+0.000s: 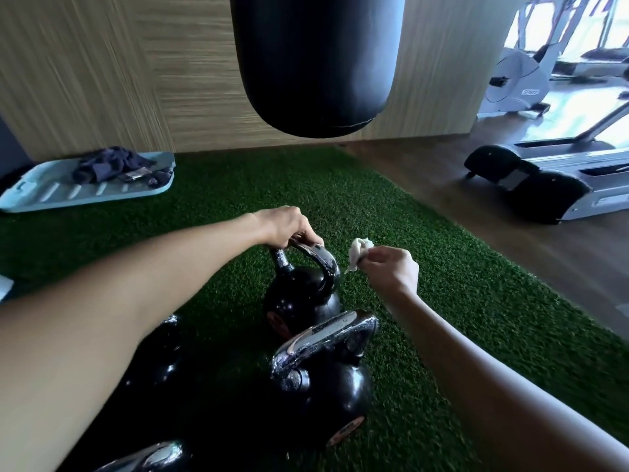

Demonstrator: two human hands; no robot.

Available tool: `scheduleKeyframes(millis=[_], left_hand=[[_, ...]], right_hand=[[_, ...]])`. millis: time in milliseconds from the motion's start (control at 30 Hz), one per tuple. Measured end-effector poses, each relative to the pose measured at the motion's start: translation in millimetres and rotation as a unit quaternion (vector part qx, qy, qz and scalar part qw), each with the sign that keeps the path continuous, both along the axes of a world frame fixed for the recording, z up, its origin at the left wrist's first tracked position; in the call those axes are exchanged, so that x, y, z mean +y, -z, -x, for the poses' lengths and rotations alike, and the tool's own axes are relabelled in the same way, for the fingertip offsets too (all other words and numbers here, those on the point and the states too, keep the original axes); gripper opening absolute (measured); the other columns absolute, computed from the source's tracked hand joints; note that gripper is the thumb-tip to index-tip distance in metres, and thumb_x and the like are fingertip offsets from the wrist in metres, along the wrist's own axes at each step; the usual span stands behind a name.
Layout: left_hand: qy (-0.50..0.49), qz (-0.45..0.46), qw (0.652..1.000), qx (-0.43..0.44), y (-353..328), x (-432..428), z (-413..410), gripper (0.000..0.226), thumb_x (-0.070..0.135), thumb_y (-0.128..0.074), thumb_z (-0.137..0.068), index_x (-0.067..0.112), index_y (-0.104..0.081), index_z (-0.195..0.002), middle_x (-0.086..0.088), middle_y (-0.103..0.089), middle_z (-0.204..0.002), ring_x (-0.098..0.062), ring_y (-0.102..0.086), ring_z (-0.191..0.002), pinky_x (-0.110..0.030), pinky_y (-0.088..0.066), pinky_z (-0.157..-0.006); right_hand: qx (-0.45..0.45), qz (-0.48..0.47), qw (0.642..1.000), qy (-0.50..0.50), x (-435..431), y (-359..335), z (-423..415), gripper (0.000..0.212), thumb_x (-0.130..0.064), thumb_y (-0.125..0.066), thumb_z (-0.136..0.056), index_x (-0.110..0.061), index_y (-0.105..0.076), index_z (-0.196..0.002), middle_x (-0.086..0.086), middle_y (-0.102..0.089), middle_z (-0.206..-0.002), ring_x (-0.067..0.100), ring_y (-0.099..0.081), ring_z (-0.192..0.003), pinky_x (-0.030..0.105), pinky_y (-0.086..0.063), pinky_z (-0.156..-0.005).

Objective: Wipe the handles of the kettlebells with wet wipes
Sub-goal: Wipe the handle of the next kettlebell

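**Operator:** Status of the left hand (284, 226)?

**Inspector:** It is clamped. The fingers are curled round the top of the chrome handle (323, 260) of the far kettlebell (303, 298), at the handle's left shoulder. The black body of the kettlebell sits directly below this grip.

**Operator:** And the right hand (391, 270)?

**Inspector:** It pinches a crumpled wet wipe (359, 252) between thumb and fingertips. The wipe projects up and to the left of the pinch.

**Operator:** Where is the wipe relative to the handle?

**Inspector:** It is just beside the handle's right bend, on the side away from the left-hand grip. I cannot tell whether they touch (the wipe's lower corner hangs very near the chrome).

**Operator:** What about the other units?

**Inspector:** The near kettlebell (326, 386) stands below both grips, closer to the person, with no hand on its chrome handle. A third kettlebell (163, 352) is partly hidden beneath the left forearm. All of them rest on green turf (442, 301).

**Operator:** And the surroundings?

**Inspector:** A black punching bag (316, 63) hangs above and beyond both hands. A pale tray (51, 195) lies well to the left of the left grip. A treadmill (544, 178) stands well to the right of the right hand.
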State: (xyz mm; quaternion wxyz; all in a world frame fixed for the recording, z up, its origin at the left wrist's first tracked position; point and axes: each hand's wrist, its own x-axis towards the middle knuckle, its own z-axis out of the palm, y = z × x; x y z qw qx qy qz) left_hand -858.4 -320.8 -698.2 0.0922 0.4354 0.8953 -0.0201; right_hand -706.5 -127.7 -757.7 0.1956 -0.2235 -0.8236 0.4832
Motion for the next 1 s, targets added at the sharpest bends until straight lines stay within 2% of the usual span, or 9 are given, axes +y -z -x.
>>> scheduleKeyframes(millis=[133,300,367,433,567,633,733,900,1000], left_hand=[[-0.053,-0.015,0.998,0.010,-2,-2,-14,0.075,-0.017,-0.056,-0.087,0.042,-0.064,-0.133,0.006,-0.064,-0.137,-0.001,-0.054,-0.078,-0.012,-0.044,-0.074],[-0.129,-0.009,0.991,-0.020,0,4,-29,0.073,0.003,-0.065,-0.081,0.053,-0.058,-0.134,0.011,-0.062,-0.137,-0.005,-0.059,-0.078,-0.023,-0.052,-0.062],[-0.197,-0.084,0.975,-0.066,3,1,-32,0.061,0.020,-0.072,-0.080,0.055,-0.061,-0.128,0.017,-0.061,-0.140,-0.009,-0.064,-0.098,-0.029,-0.058,-0.084],[-0.312,-0.193,0.926,-0.084,9,-1,-41,0.047,0.050,-0.077,-0.080,0.051,-0.065,-0.126,0.015,-0.064,-0.136,-0.013,-0.066,-0.101,-0.028,-0.057,-0.085],[-0.492,-0.228,0.839,-0.038,28,11,-59,0.113,0.106,-0.041,-0.047,0.040,-0.059,-0.137,0.005,-0.074,-0.109,-0.018,-0.072,-0.078,-0.024,-0.057,-0.069],[-0.512,-0.227,0.828,-0.027,36,21,-65,0.120,0.107,-0.042,-0.047,0.038,-0.050,-0.145,0.000,-0.072,-0.116,-0.023,-0.073,-0.084,-0.029,-0.059,-0.073],[-0.522,-0.239,0.817,-0.045,35,32,-72,0.102,0.086,-0.066,-0.066,0.032,-0.045,-0.150,-0.001,-0.066,-0.133,-0.025,-0.069,-0.109,-0.026,-0.049,-0.072],[-0.563,-0.306,0.760,-0.108,38,28,-66,0.082,0.075,-0.079,-0.050,0.030,-0.066,-0.117,0.004,-0.074,-0.095,-0.021,-0.074,-0.078,-0.031,-0.063,-0.069],[-0.558,-0.327,0.756,-0.104,43,22,-69,0.091,0.070,-0.082,-0.057,0.032,-0.057,-0.136,0.005,-0.073,-0.110,-0.020,-0.073,-0.092,-0.031,-0.061,-0.074]], right_hand=[[-0.004,0.021,1.000,0.006,7,1,0,0.009,-0.029,-0.082,-0.083,-0.030,-0.081,-0.092,-0.017,-0.074,-0.076,0.004,-0.059,-0.056,0.027,-0.053,-0.054],[0.002,0.030,0.999,0.014,3,2,0,0.004,-0.031,-0.080,-0.084,-0.031,-0.081,-0.088,-0.015,-0.072,-0.068,0.002,-0.051,-0.049,0.023,-0.043,-0.048],[0.002,0.030,0.999,0.015,0,2,0,0.004,-0.032,-0.079,-0.085,-0.031,-0.081,-0.088,-0.017,-0.072,-0.069,0.000,-0.049,-0.047,0.021,-0.039,-0.045],[0.000,0.029,0.999,0.014,-3,2,-1,0.006,-0.032,-0.078,-0.085,-0.031,-0.081,-0.090,-0.017,-0.072,-0.071,0.001,-0.052,-0.049,0.019,-0.038,-0.047],[-0.005,0.034,0.999,0.012,-8,2,1,0.007,-0.033,-0.079,-0.084,-0.031,-0.081,-0.090,-0.014,-0.073,-0.070,0.004,-0.057,-0.053,0.021,-0.041,-0.049],[-0.006,0.030,0.999,0.013,-12,2,2,0.006,-0.035,-0.080,-0.083,-0.032,-0.080,-0.088,-0.015,-0.073,-0.070,0.004,-0.057,-0.053,0.022,-0.043,-0.049],[-0.002,0.027,1.000,0.013,-16,2,4,0.005,-0.034,-0.081,-0.083,-0.033,-0.080,-0.087,-0.021,-0.070,-0.069,0.004,-0.063,-0.058,0.028,-0.056,-0.056],[0.005,0.059,0.997,0.040,-17,8,4,0.010,-0.030,-0.083,-0.080,-0.030,-0.081,-0.090,-0.017,-0.071,-0.066,0.003,-0.055,-0.050,0.026,-0.049,-0.048],[-0.005,0.073,0.996,0.052,-14,10,3,0.014,-0.029,-0.083,-0.081,-0.030,-0.080,-0.095,-0.019,-0.069,-0.068,0.003,-0.054,-0.053,0.018,-0.044,-0.047]])
